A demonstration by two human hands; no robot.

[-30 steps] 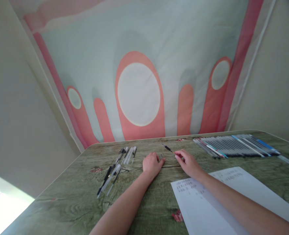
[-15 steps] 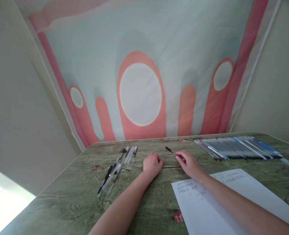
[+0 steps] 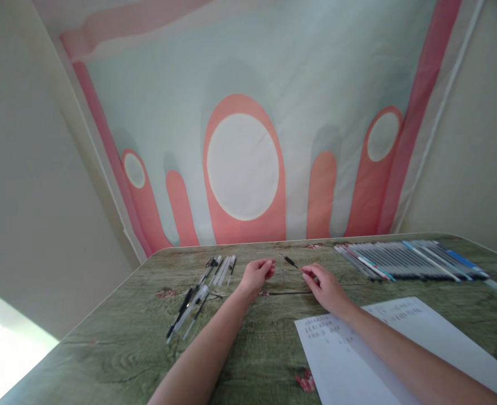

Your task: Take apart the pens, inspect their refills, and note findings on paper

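Note:
My right hand pinches the near end of a thin pen, which has a black grip section and a fine pale tip. The pen slants up and left, away from my fingertips. To its left, my left hand is closed with the fingertips together; whether something small is between them cannot be made out. A faint clear bit lies on the table between the hands. Left of my left hand lie loose pen parts, black and clear, and several white-ended tubes.
A long row of grey pens, with a few blue and white ones, lies at the back right. A sheet of paper with handwriting is under my right forearm. The wood-patterned table meets a printed wall cloth behind.
My left hand has lifted off the table and turned, its fingertips now drawn together and nearer the pen tip. My right hand keeps the pen in nearly the same place.

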